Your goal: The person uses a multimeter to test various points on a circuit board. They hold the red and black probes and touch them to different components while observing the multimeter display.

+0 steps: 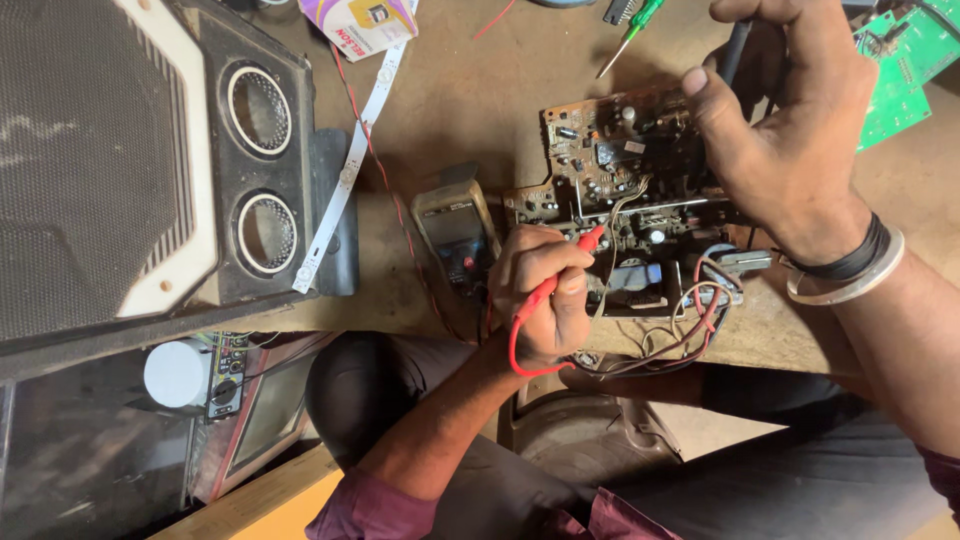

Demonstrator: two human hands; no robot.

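Note:
A brown circuit board [620, 170] crowded with components lies on the workbench. My left hand [540, 295] pinches a red test probe [570, 265] whose tip touches the board's near edge; its red lead loops below my fist. My right hand [790, 120] hovers over the board's right side, gripping a black probe [735, 45] that points down at the board. A dusty multimeter [458, 235] rests just left of the board, beside my left hand.
A large black speaker cabinet [150, 170] fills the left. A white LED strip [345, 175] lies next to it. A green-handled screwdriver [632, 30] and a green circuit board [905, 60] lie at the far side. Loose wires [690, 320] hang off the bench edge.

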